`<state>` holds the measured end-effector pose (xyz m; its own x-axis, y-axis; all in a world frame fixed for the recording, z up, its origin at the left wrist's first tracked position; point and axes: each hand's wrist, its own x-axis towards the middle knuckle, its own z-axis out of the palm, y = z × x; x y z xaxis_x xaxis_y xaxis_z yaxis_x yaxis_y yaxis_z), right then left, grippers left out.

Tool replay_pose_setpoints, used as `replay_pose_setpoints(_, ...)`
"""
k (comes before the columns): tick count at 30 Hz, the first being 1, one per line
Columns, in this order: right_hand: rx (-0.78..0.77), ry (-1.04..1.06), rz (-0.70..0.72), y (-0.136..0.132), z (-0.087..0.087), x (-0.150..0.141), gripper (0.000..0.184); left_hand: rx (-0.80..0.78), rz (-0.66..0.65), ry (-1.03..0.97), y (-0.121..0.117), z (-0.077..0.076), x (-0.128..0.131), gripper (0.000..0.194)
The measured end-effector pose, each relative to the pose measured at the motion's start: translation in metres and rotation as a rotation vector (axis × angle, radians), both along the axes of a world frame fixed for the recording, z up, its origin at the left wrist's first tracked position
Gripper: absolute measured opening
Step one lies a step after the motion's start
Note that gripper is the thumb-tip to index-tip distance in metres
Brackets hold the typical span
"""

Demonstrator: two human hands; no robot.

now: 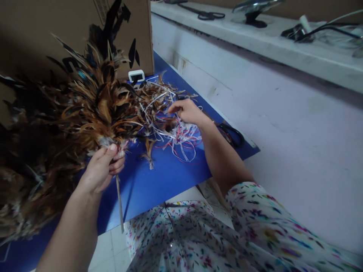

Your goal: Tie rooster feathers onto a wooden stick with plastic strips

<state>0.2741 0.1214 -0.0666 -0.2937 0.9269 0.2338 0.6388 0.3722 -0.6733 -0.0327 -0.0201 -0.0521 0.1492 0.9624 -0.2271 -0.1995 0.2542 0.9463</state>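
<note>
My left hand (pixel 106 166) is closed around the thin wooden stick (pixel 119 204) of a feather duster, just below its feathers. The duster's brown and black feathers (pixel 104 102) fan upward from a binding of pale and reddish string at my fingers. The stick's lower end reaches past the table's front edge. My right hand (pixel 185 110) is over the loose feathers (pixel 159 92) and a tangle of white and red strings (pixel 184 139). Its fingers are bent and partly apart, with nothing visible in them. A small loose feather tuft (pixel 149 153) lies between my hands.
A large heap of feathers (pixel 31 181) covers the left of the blue table (pixel 159 185). Behind stands a cardboard box (pixel 141 37) with a small white device (pixel 136 76) before it. Dark cables (pixel 234 134) lie at the right edge. A wall ledge (pixel 227 32) holds scissors (pixel 210 15).
</note>
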Motion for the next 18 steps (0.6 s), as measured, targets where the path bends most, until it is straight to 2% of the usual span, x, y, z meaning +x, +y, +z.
replay_pose_setpoints(4,0.115,-0.105,-0.230,0.031,-0.009,-0.021,0.035,-0.023,0.017,0.000,0.000,-0.001,0.001,0.049)
replay_pose_setpoints(7,0.065,-0.237,-0.313,0.057,-0.020,-0.040,0.023,-0.029,0.015,-0.004,0.001,-0.002,0.002,0.051)
replay_pose_setpoints(10,-0.022,-0.313,-0.366,0.076,-0.027,-0.057,0.020,-0.038,0.014,-0.005,0.001,-0.002,0.003,0.052)
replay_pose_setpoints(14,-0.016,-0.285,-0.352,0.093,-0.022,-0.060,0.013,-0.041,0.021,-0.012,0.001,-0.002,0.004,0.052)
replay_pose_setpoints(18,0.058,-0.145,-0.376,0.104,-0.011,-0.041,0.017,-0.028,0.025,-0.022,0.001,-0.002,0.004,0.054)
